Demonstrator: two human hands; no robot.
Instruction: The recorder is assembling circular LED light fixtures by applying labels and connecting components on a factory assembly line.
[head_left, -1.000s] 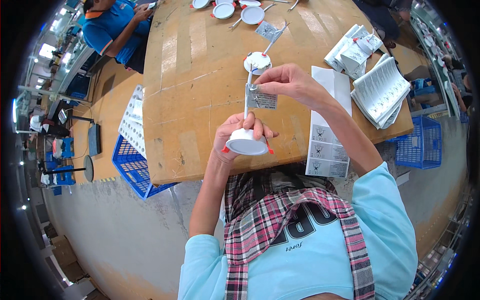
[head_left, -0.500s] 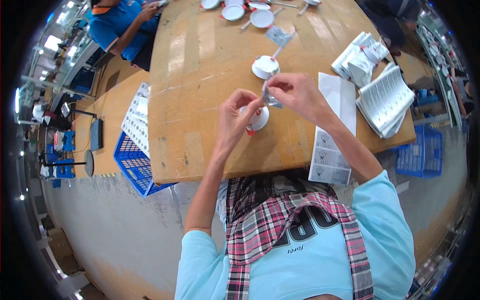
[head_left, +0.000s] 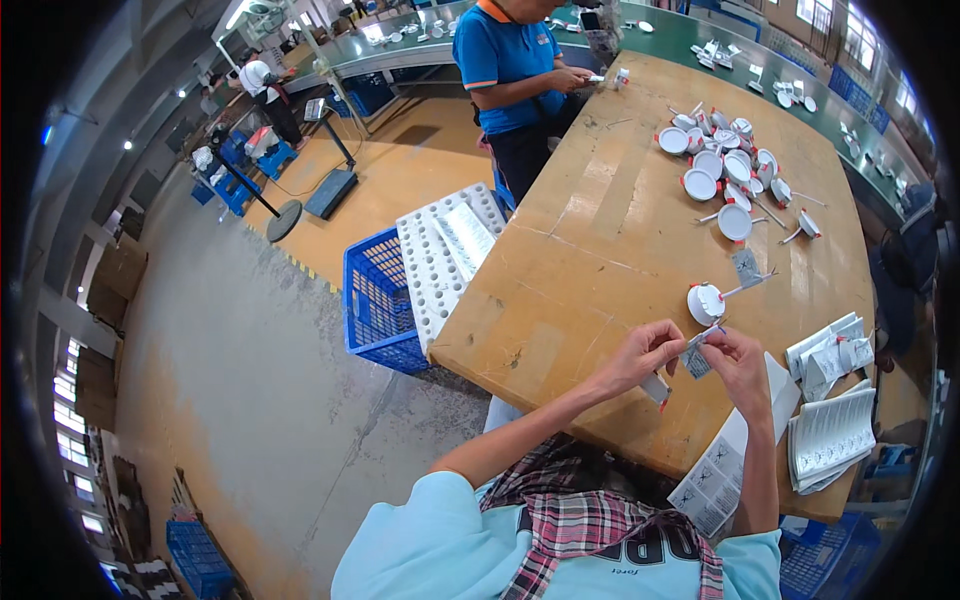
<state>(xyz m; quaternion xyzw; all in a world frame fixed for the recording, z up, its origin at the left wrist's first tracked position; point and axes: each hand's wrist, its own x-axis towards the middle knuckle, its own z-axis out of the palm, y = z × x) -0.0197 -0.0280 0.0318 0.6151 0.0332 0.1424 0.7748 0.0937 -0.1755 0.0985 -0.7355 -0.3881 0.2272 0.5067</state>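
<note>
Close together over the table's near part, both of my hands are closed. My left hand (head_left: 648,357) pinches the short cable of a round white downlight (head_left: 655,388), which hangs partly hidden under the fingers, with a bit of red showing. A small silver printed label (head_left: 695,361) lies at that cable between the two hands. My right hand (head_left: 738,370) grips the label's edge with thumb and fingertips. Just beyond the hands rests another white downlight (head_left: 706,303); its cable carries a similar silver label (head_left: 747,268), sticking out like a flag.
Several white downlights with red clips (head_left: 732,165) are heaped farther back on the table (head_left: 560,290). Folded leaflets (head_left: 832,437) and a printed sheet (head_left: 715,480) lie at right. Left of the table stands a blue crate (head_left: 380,300) under a perforated white board (head_left: 425,270). A co-worker (head_left: 515,70) stands beyond.
The view has swung left, so the scene sits farther right and more of the room shows. Both hands stay together at the label and cable, the fingers slightly shifted.
</note>
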